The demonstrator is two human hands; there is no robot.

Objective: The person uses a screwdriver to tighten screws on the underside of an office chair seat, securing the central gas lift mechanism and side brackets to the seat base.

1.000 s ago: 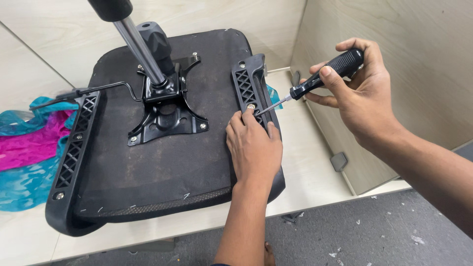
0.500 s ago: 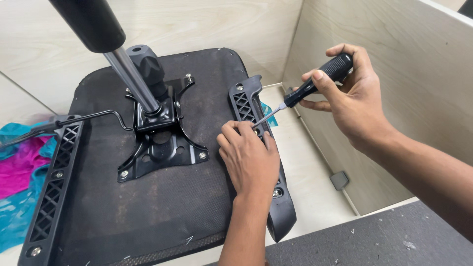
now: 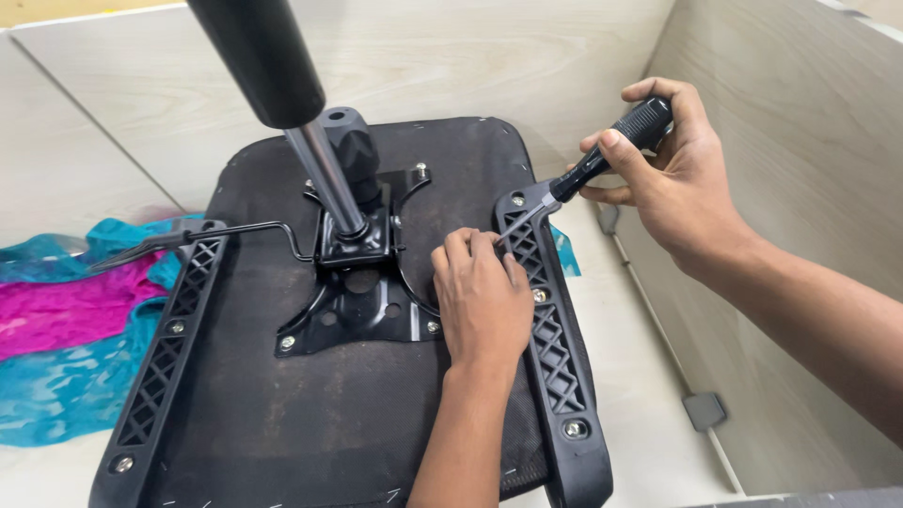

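Now the screwdriver (image 3: 602, 160) tip meets the left hand (image 3: 484, 301) fingers (image 3: 470, 246).

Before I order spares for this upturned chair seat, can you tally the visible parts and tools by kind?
Lattice armrest brackets: 2
Metal mechanism plate with gas cylinder: 1
Lever rod: 1
Screwdriver: 1, held in the right hand
Seat pad: 1
Total: 6

screwdriver (image 3: 602, 160) | black handle, tilted | tip on black armrest bracket (image 3: 550, 329)
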